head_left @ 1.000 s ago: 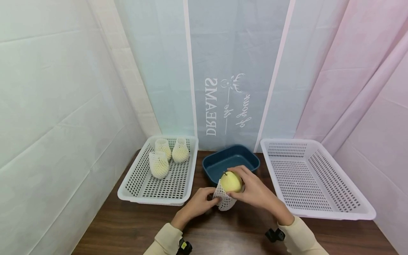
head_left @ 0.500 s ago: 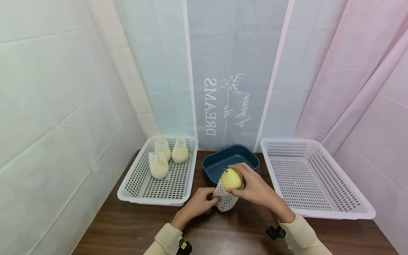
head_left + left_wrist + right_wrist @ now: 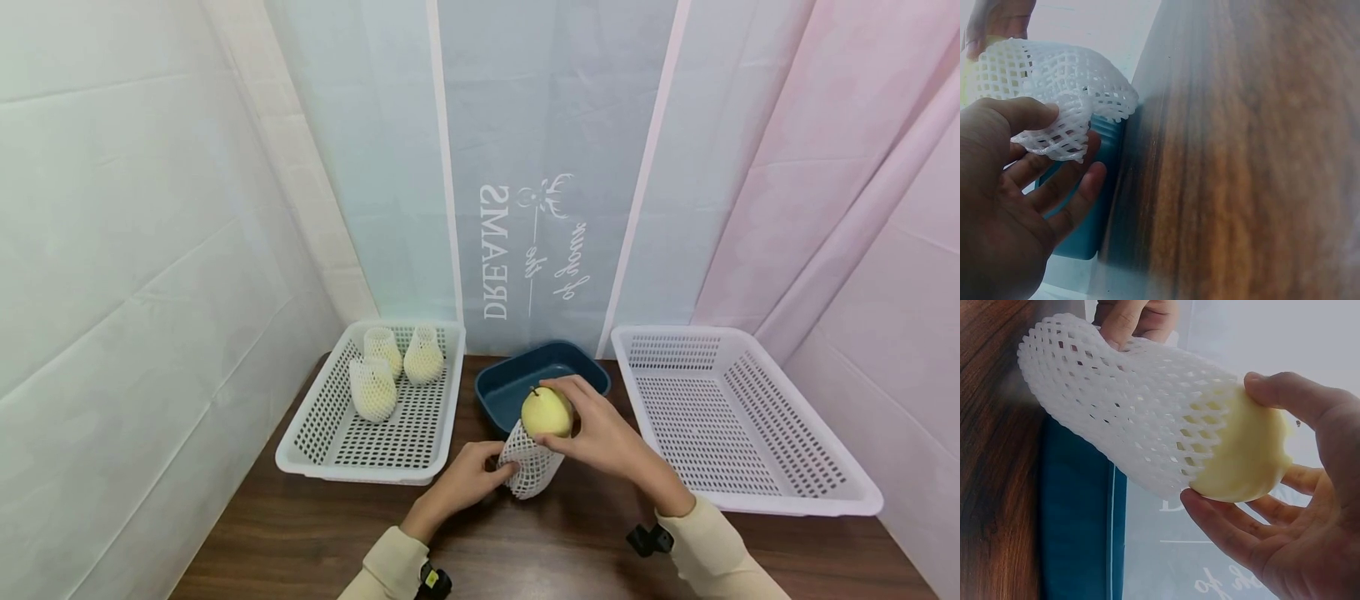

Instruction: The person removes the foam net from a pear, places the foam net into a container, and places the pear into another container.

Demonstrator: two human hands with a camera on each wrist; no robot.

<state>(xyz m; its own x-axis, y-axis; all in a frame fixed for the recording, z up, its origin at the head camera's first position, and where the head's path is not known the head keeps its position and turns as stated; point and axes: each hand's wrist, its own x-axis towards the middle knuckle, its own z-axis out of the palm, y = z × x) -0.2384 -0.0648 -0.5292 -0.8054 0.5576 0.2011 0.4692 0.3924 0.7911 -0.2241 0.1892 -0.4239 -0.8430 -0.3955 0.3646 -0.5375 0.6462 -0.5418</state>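
A yellow pear (image 3: 545, 412) with a dark stem sits partly inside a white foam net sleeve (image 3: 531, 467), above the table's near middle. My right hand (image 3: 600, 433) grips the pear's bare part between thumb and fingers, as the right wrist view also shows the pear (image 3: 1247, 450) emerging from the net (image 3: 1122, 400). With thumb and fingers my left hand (image 3: 468, 477) pinches the net's lower side. In the left wrist view the net's lower end (image 3: 1110, 94) hangs loose beyond the thumb, and the other fingers spread below it.
At left, a white basket (image 3: 442, 433) holds three netted pears (image 3: 373, 390). A dark blue bin (image 3: 495, 392) stands just behind the hands. Another white basket (image 3: 795, 504) stands at right on the brown wooden table (image 3: 285, 533). Curtains hang close behind.
My right hand has moved up slightly with the pear, and more of the pear shows above the net. The left hand has stayed nearly still, pinching the net.
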